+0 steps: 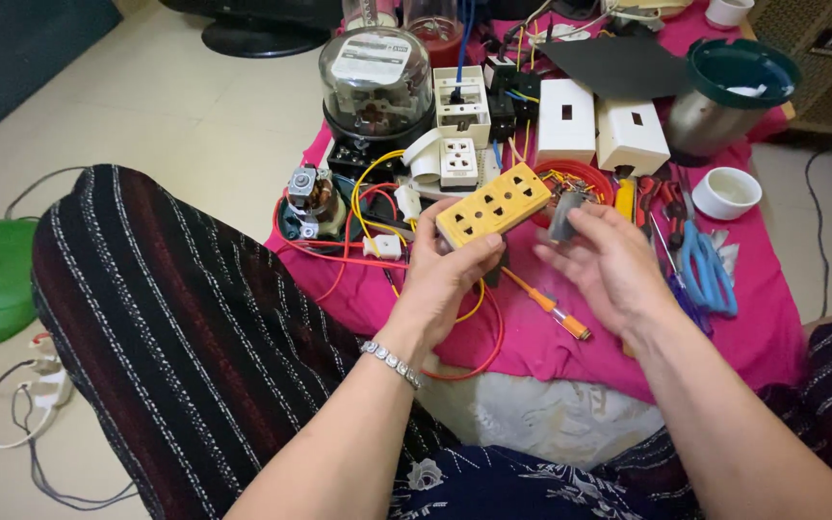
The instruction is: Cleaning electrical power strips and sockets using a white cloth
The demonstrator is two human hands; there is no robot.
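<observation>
Your left hand (445, 274) grips the yellow socket strip (493, 204); your right hand (609, 265) pinches a small grey part (564, 214). The steel cup (715, 116) holds something white, and the white bowl (727, 193) looks bare.

socket strip (493, 205): glossy yellow plastic | cloth (753, 332): matt pink fabric

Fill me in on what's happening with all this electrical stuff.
A person sits at a low surface covered in a pink cloth. The left hand holds up a yellow multi-socket outlet block, while the right hand pinches a small grey part just beside it. An orange-handled screwdriver lies on the cloth under the hands. Around them sit a glass-domed electric meter, white switch boxes, red and yellow wires and blue-handled scissors.
</observation>
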